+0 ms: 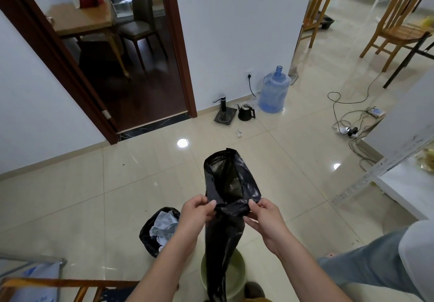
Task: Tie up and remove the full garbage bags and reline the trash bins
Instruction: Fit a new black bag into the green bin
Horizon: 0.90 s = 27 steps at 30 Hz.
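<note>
We pinch the empty black bag (229, 184) between left hand (196, 212) and right hand (265, 219), its tail hanging into the green bin (237, 273).

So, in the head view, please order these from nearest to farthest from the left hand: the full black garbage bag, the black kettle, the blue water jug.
From the left hand:
1. Full black garbage bag, on the floor just left of it.
2. Black kettle, by the far wall.
3. Blue water jug, beyond the kettle, to its right.

No legible text, label, brand, number or sign appears in the head view. The water jug (273, 90) by the wall shows no readable marking.
</note>
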Tool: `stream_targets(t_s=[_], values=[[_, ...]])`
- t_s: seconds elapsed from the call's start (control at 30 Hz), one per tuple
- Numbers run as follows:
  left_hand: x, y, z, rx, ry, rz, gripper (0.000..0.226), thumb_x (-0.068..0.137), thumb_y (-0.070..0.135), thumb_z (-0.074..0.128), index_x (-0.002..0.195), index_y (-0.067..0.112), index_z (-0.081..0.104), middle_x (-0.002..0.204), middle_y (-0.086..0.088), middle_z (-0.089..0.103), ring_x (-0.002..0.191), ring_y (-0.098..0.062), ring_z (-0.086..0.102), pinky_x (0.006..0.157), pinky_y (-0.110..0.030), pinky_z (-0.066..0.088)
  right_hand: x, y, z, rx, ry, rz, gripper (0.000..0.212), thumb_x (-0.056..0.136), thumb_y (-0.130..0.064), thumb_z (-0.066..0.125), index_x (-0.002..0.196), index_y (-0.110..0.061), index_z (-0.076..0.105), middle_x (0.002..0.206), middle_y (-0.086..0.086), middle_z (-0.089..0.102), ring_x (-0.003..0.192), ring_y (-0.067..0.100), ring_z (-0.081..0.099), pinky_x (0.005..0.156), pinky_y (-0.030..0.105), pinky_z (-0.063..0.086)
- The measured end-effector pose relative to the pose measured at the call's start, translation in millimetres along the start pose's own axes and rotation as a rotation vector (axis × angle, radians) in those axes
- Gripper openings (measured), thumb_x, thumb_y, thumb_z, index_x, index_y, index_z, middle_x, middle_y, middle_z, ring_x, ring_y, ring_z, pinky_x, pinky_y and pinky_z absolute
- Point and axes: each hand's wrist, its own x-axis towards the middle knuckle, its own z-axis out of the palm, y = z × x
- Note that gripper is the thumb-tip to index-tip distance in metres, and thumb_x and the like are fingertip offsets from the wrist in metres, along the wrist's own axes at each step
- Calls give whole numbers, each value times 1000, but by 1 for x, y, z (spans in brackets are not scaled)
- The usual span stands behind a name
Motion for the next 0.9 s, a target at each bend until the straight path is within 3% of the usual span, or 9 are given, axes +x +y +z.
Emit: stream_targets(t_s=[0.07, 0.13, 0.23, 0.33, 0.4, 0.57, 0.67, 0.8, 0.9], values=[[3, 0, -8, 3, 87, 6, 16, 94, 9, 58, 79, 5, 56, 82, -12, 65, 81, -22, 64, 80, -35, 52, 6, 2, -7, 97, 41, 44, 16, 102, -13, 48, 91, -2, 52, 103, 15, 67, 83, 20, 70, 66, 22, 57], [6, 1, -16, -21, 133, -5, 15, 97, 11, 53, 85, 3, 58, 85, -12, 72, 84, -20, 69, 71, -28, 53, 11, 4, -14, 144, 69, 66, 17, 103, -13, 45, 107, 2, 52, 111, 15, 66, 81, 19, 73, 72, 25, 56], [11, 0, -25, -11, 196, -2, 16, 99, 12, 51, 86, 4, 56, 78, -11, 73, 80, -20, 70, 73, -28, 52, 15, 5, -21, 169, 107, 54, 20, 101, -15, 51, 117, -4, 48, 114, 12, 63, 82, 18, 73, 75, 26, 54], [15, -2, -32, 205, 288, 74, 19, 96, 16, 56, 78, 7, 56, 74, -3, 64, 70, -17, 60, 65, -27, 45, 16, 6, -25, 120, 70, -24, 50, 89, -14, 70, 124, -21, 36, 106, 11, 68, 89, 17, 72, 80, 28, 52], [17, -3, -36, 292, 309, 126, 21, 95, 16, 57, 75, 11, 55, 72, -1, 59, 65, -15, 53, 59, -24, 40, 14, 7, -26, -55, 57, -84, 65, 82, -7, 75, 125, -29, 30, 105, 11, 68, 93, 20, 68, 78, 29, 51], [20, -4, -40, 353, 264, 197, 9, 93, 8, 60, 87, 12, 54, 79, -5, 63, 69, -17, 57, 60, -20, 44, 19, 14, -29, -266, 106, -213, 44, 80, 7, 70, 103, -28, 57, 108, 8, 64, 81, 15, 63, 58, 15, 47], [21, -7, -46, 363, 244, 231, 23, 91, 1, 58, 93, 20, 46, 83, -6, 62, 61, -17, 56, 49, -18, 42, 24, 18, -33, -347, 129, -216, 48, 81, 4, 72, 113, -30, 57, 108, 1, 65, 79, 14, 65, 56, 13, 48], [25, -12, -58, 453, 255, 247, 33, 89, -8, 49, 81, 21, 62, 81, -3, 64, 59, -21, 51, 53, -28, 41, 30, 21, -43, -470, 215, -226, 73, 78, -1, 76, 139, -23, 43, 128, 1, 51, 108, 24, 60, 86, 33, 53], [26, -11, -64, 543, 285, 194, 23, 86, -2, 59, 93, 17, 69, 96, -1, 68, 78, -27, 60, 73, -34, 49, 33, 23, -51, -502, 288, -218, 76, 76, -2, 78, 142, -14, 43, 133, 3, 44, 120, 23, 50, 93, 30, 44]])
